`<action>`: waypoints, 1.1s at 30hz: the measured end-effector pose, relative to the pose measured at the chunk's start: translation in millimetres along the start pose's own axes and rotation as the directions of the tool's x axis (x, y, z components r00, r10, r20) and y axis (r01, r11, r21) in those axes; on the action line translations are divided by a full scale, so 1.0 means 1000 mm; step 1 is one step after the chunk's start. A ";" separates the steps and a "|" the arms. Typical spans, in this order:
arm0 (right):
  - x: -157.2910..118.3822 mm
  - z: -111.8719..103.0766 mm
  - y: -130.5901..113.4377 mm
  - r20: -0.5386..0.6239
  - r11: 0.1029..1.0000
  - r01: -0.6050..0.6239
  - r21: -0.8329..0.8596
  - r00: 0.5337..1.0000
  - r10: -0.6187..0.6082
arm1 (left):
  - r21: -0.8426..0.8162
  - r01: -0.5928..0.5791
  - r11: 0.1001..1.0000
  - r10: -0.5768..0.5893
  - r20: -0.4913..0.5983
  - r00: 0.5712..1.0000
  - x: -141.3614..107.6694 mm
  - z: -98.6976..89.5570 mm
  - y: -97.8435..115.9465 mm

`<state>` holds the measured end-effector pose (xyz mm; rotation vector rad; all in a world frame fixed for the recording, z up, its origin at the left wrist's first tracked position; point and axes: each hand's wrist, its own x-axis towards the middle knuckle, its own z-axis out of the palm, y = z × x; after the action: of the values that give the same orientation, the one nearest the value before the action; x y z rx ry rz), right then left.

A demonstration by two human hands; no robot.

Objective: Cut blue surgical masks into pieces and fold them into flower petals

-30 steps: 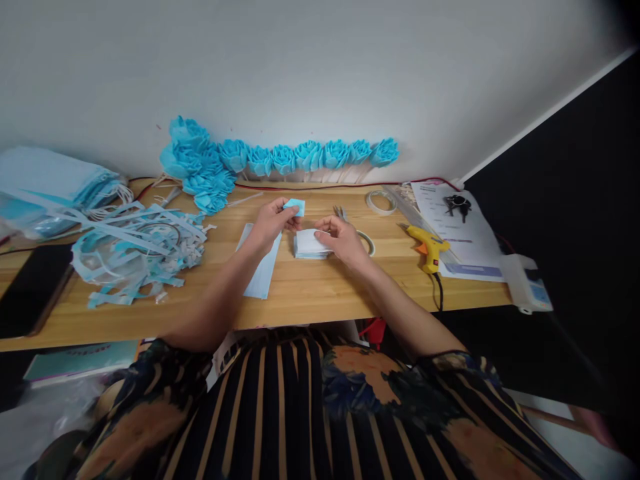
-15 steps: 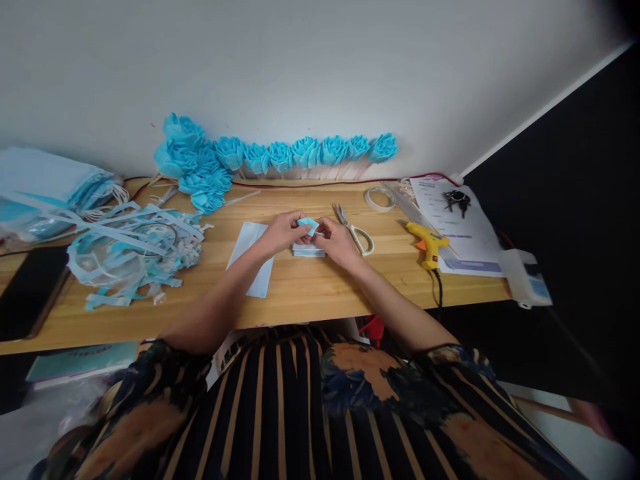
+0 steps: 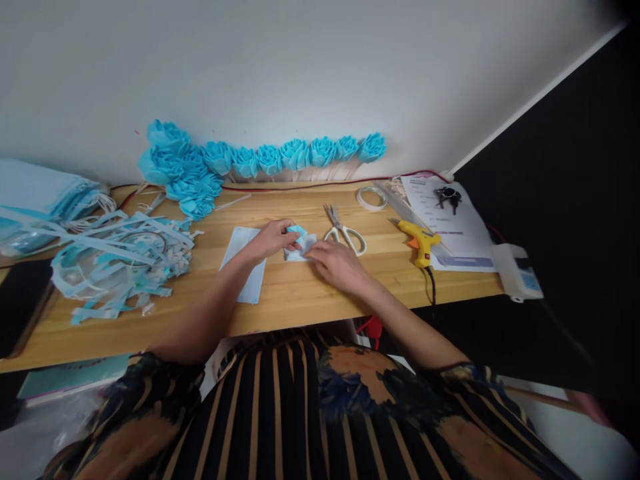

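Observation:
My left hand (image 3: 274, 239) is closed, pinching a small folded piece of bright blue mask fabric (image 3: 297, 230) between thumb and fingers. Just below that piece lies a small stack of pale blue-white fabric squares (image 3: 300, 251) on the table. At the stack's right edge my right hand (image 3: 336, 263) has its fingertips drawn together on the top square, whose edge looks lifted. A flat light blue mask sheet (image 3: 254, 277) lies partly under my left forearm. Scissors (image 3: 345, 232) with white handles rest open beyond my right hand.
Blue fabric roses (image 3: 270, 159) lean along the wall. Cut strips (image 3: 130, 257), a mask pile (image 3: 45, 193) and a phone (image 3: 23, 303) are at left. At right are a tape roll (image 3: 371, 198), a yellow glue gun (image 3: 423, 243), printed paper (image 3: 463, 230) and keys (image 3: 449, 197).
My hands have moved apart. The left keeps the folded blue piece, shifted slightly left, while the right has come down to the stack of squares. The camera view has shifted slightly.

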<state>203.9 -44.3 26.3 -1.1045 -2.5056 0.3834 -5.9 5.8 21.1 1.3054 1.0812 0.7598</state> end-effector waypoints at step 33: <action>0.030 -0.087 0.045 -0.080 0.802 -0.134 0.582 0.972 0.221 | -0.051 -0.457 0.888 0.421 -0.310 0.853 -0.019 -0.006 0.028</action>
<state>252.0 16.0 93.0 -1.0601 -1.9498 1.0006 -14.3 -5.5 52.6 1.3798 0.9494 1.3810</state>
